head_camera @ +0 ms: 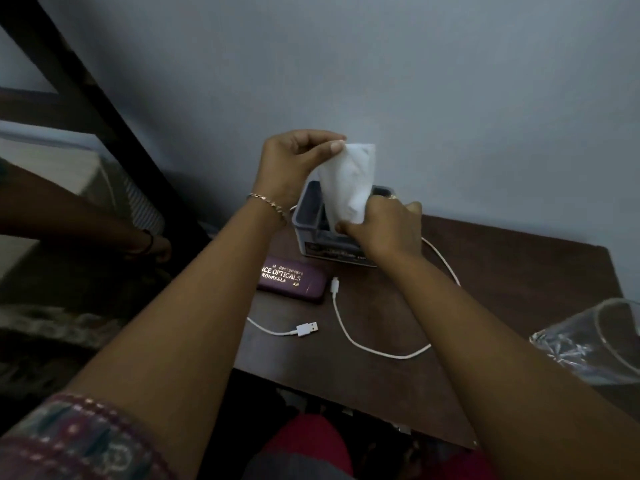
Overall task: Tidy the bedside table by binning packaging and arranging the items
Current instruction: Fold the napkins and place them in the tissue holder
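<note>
Holding the white sheet (pixel 349 178) between both hands, you have it upright above the grey box (pixel 306 216), which stands at the back of the bedside table (pixel 502 271) close to the wall. Your left hand (pixel 294 161) pinches the sheet's top corner between thumb and curled fingers. Your right hand (pixel 384 225) pinches its lower end, fingers curled in tight, just over the box's open top. The sheet and your right wrist hide most of the box's inside and its front right corner, so you cannot tell what lies in it.

Just in front of the box, on its left, the purple spectacle case (pixel 294 278) lies flat with gold lettering upward. A white cable (pixel 343 323) loops loosely across the middle of the table: its small plug sits just beside the case's right end, its larger plug lies nearer you, and your right forearm crosses over part of the loop. A clear glass (pixel 588 341) sits at the table's right edge, well apart from the box and looking tilted in the wide lens. A dark bed frame (pixel 86 98) rises on your left
</note>
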Demonstrator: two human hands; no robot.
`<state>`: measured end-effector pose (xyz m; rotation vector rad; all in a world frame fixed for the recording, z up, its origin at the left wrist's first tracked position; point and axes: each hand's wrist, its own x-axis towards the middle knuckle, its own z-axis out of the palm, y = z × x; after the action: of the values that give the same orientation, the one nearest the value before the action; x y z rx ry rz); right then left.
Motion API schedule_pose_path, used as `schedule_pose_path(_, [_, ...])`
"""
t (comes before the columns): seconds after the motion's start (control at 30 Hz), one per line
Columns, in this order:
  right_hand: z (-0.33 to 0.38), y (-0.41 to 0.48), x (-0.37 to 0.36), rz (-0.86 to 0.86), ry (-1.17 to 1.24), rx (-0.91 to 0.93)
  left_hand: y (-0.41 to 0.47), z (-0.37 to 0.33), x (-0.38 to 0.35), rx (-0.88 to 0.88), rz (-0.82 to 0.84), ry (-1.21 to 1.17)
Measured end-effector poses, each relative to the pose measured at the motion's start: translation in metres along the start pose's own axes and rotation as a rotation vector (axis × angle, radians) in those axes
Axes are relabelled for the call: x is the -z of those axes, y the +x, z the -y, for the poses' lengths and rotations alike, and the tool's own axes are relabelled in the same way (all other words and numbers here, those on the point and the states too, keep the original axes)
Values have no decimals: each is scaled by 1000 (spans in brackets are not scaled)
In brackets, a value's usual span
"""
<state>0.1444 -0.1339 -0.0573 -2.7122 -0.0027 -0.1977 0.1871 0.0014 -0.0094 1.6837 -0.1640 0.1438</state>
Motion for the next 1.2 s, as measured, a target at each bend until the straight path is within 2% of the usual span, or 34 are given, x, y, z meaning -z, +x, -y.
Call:
schedule_pose_path(0.2, [3,11,1,-8,-26,164,7,2,18,-72,-72,3])
schedule_pose_path(0.33, [4,10,-1,72,-92,196,4,7,21,-59,-31,31])
schedule_pose_path(0.57, [-5,15,7,162,-9,78,3,14,24,-51,-53,-2])
schedule_pose_path(0.77, [-6,8,3,143,-93,149,2,13,16,-82,8,50])
schedule_pose_path(0.93, [-13,9,10,115,175,30,2,15,15,-92,26,77])
schedule_pose_path(1.1, [-14,7,7,120,72,75,1,19,13,-90,50,110])
schedule_pose_path(1.2, [-14,11,9,133,113,42,-2,19,11,-96,36,122])
